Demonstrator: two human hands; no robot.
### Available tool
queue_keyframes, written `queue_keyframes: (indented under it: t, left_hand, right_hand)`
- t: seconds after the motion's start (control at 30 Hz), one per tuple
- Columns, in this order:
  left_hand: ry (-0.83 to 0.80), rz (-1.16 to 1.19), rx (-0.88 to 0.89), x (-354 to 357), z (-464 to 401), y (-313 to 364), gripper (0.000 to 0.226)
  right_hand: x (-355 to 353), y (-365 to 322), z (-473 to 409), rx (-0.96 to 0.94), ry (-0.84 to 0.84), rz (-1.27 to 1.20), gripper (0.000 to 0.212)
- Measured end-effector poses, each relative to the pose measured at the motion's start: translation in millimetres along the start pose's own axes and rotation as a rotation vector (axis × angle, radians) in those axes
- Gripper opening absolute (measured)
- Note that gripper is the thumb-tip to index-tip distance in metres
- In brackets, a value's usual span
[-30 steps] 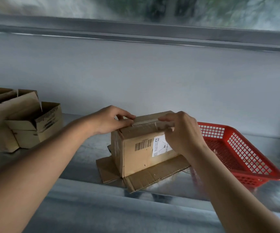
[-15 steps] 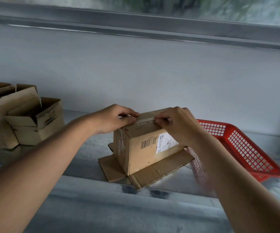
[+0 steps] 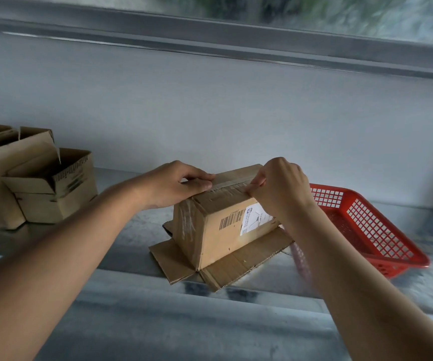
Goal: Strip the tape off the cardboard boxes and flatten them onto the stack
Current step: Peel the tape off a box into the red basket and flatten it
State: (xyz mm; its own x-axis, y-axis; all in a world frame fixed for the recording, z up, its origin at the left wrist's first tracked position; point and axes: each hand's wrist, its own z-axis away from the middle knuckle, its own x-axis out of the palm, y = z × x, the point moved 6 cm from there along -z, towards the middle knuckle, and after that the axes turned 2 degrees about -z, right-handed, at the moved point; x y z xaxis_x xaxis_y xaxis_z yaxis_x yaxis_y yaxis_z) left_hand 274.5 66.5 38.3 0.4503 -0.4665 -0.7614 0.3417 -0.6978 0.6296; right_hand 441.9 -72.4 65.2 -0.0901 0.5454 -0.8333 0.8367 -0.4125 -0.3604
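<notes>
A small cardboard box (image 3: 218,230) with a barcode and a white label stands on flattened cardboard (image 3: 236,267) on the metal table. Clear tape (image 3: 229,182) runs along the seam on its top. My left hand (image 3: 176,182) rests on the top left end of the box, fingers curled over the edge, thumb pressed on the tape. My right hand (image 3: 277,186) pinches the tape at the top right end of the box with thumb and fingertips.
Several open cardboard boxes (image 3: 46,186) stand at the left against the wall. A red plastic basket (image 3: 366,227) sits right of the box, behind my right forearm. The metal table (image 3: 132,308) has a raised front edge; a grey wall runs behind.
My right hand has lifted slightly and shifted right along the box top, its fingertips now pinching the tape end. The left hand has stayed on the left end.
</notes>
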Motion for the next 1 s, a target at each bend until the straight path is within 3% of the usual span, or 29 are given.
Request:
queue_keyframes:
  t: [0.1,0.23,0.33,0.37,0.47,0.53,0.63,0.77,0.9,1.0]
  left_hand:
    - [0.017,-0.035,-0.009,-2.8,3.2,1.3,0.033]
    - [0.052,0.047,-0.027,-8.1,11.6,5.2,0.017]
    - [0.057,0.054,-0.056,-10.3,18.0,8.9,0.029]
    - [0.05,0.077,-0.081,-9.4,19.2,10.4,0.031]
    - [0.024,0.125,-0.127,-5.9,20.3,16.7,0.03]
    - [0.038,0.108,-0.122,-4.2,19.6,19.5,0.029]
    - [0.038,0.119,-0.124,-1.0,20.9,22.6,0.032]
    - [0.002,0.137,-0.135,3.7,24.1,26.0,0.047]
    - [-0.045,-0.186,-0.155,4.9,22.8,26.5,0.081]
    - [-0.173,-0.139,-0.146,15.9,23.8,27.8,0.089]
  right_hand:
    - [6.0,-2.7,4.5,-0.04,0.045,-0.028,0.008]
    - [8.7,2.5,10.7,-0.079,0.073,-0.253,0.009]
    - [10.9,4.9,12.9,-0.088,-0.007,-0.424,0.013]
    - [10.7,3.7,16.0,-0.089,-0.048,-0.487,0.024]
    - [11.9,-6.6,35.1,-0.091,-0.222,-0.493,0.098]
    - [13.4,-14.1,47.4,-0.126,-0.256,-0.406,0.12]
    - [16.7,-9.9,50.4,-0.14,-0.227,-0.487,0.106]
    - [29.9,14.2,45.4,-0.109,-0.366,-0.955,0.07]
    - [28.8,24.6,47.2,-0.161,-0.442,-1.125,0.064]
    - [27.1,23.3,47.6,-0.194,-0.456,-1.106,0.066]
